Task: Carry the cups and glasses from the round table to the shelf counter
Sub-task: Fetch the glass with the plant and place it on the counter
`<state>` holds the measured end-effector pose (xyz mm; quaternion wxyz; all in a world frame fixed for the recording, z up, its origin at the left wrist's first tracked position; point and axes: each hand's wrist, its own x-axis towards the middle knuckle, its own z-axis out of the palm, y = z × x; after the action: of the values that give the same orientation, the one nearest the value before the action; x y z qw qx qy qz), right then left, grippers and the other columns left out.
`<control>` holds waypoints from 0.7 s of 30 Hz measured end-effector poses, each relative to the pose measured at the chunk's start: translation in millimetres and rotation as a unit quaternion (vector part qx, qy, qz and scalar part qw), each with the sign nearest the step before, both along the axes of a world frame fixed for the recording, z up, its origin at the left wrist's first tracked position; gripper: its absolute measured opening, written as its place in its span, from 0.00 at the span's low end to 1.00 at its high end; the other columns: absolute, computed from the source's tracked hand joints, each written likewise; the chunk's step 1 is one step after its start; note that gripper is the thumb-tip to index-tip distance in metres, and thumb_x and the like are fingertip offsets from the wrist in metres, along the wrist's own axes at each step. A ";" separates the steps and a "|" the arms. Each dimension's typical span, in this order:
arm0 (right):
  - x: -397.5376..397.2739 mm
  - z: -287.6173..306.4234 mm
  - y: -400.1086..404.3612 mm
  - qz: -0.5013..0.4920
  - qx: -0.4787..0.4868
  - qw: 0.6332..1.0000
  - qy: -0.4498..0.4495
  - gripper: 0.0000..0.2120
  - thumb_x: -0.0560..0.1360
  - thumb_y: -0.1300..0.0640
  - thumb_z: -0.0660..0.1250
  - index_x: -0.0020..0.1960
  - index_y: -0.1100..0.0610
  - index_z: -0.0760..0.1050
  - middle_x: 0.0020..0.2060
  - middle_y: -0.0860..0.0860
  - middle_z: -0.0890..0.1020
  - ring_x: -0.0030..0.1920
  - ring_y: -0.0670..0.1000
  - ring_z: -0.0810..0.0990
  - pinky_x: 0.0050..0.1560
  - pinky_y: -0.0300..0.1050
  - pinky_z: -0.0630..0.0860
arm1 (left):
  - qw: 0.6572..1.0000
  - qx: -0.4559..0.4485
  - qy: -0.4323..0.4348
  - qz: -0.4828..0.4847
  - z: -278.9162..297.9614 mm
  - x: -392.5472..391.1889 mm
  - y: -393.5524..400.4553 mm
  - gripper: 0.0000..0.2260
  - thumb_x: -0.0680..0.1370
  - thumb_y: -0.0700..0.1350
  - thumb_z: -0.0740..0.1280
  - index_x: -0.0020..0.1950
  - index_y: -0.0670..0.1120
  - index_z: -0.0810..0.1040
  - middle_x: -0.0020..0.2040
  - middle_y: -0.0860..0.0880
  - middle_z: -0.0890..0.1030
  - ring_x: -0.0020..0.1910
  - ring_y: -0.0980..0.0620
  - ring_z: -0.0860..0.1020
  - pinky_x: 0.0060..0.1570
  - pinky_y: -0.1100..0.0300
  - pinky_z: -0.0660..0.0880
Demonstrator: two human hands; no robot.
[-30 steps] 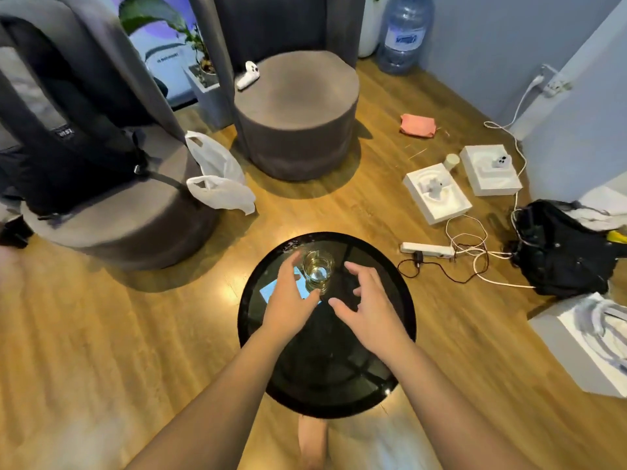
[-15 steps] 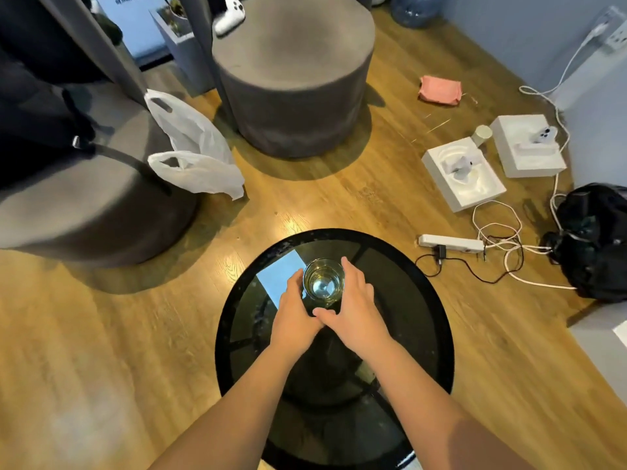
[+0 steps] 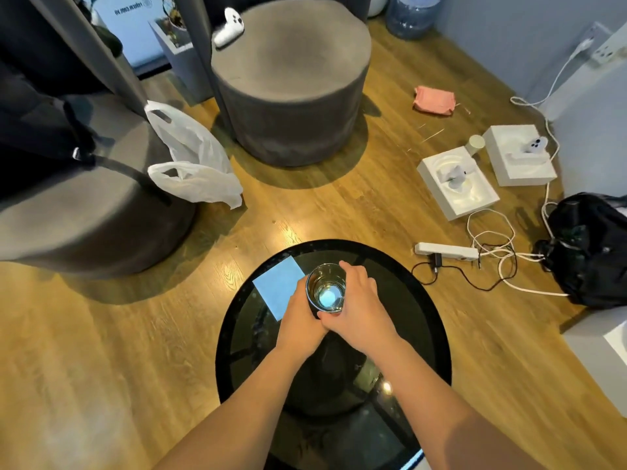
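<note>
At frame centre on the round black surface [image 3: 420,317], well inside its rim, upright glass [image 3: 326,288] gripped from both sides by left hand [image 3: 300,318] and right hand [image 3: 361,308], fingers curled round.

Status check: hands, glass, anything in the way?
Left hand and right hand both grip the glass. Glass upright over round table. Nothing blocking.
</note>
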<state>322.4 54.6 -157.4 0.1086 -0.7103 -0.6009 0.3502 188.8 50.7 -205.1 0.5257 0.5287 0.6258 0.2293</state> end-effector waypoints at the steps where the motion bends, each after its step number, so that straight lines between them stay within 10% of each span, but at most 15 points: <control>1: 4.7 14.5 0.8 -0.004 0.013 1.000 0.011 0.49 0.69 0.47 0.78 0.80 0.51 0.53 0.68 0.46 0.63 0.69 0.50 0.63 0.64 0.48 0.75 | 1.000 0.005 -0.017 0.001 14.1 2.3 2.2 0.28 0.71 0.53 0.77 0.66 0.67 0.70 0.62 0.59 0.80 0.61 0.58 0.80 0.62 0.49 0.79; 11: 55.4 263.5 5.0 -0.141 0.232 0.958 0.090 0.53 0.59 0.31 0.74 0.77 0.39 0.51 0.65 0.38 0.61 0.68 0.41 0.63 0.61 0.37 0.67 | 0.970 0.156 -0.177 -0.058 238.8 72.6 55.4 0.41 0.65 0.54 0.85 0.72 0.63 0.68 0.68 0.54 0.77 0.67 0.53 0.78 0.65 0.49 0.80; 17: 93.2 435.9 -48.0 -0.224 0.354 0.892 0.167 0.50 0.59 0.31 0.75 0.76 0.36 0.57 0.70 0.42 0.67 0.70 0.45 0.68 0.58 0.36 0.73 | 0.918 0.285 -0.244 -0.129 423.3 133.6 25.0 0.35 0.70 0.54 0.82 0.66 0.77 0.66 0.63 0.70 0.76 0.65 0.66 0.77 0.54 0.74 0.76; 21: 122.8 536.3 -106.9 -0.207 0.409 0.871 0.175 0.49 0.63 0.38 0.78 0.77 0.39 0.56 0.70 0.47 0.69 0.68 0.47 0.71 0.51 0.27 0.71 | 0.878 0.337 -0.275 -0.199 534.3 161.0 -20.2 0.36 0.70 0.50 0.82 0.70 0.69 0.67 0.65 0.61 0.79 0.67 0.58 0.79 0.64 0.54 0.79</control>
<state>445.3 -52.3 378.9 0.5630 -0.6374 -0.5008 0.1610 349.8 30.4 329.2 0.5015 0.7026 0.2226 0.4531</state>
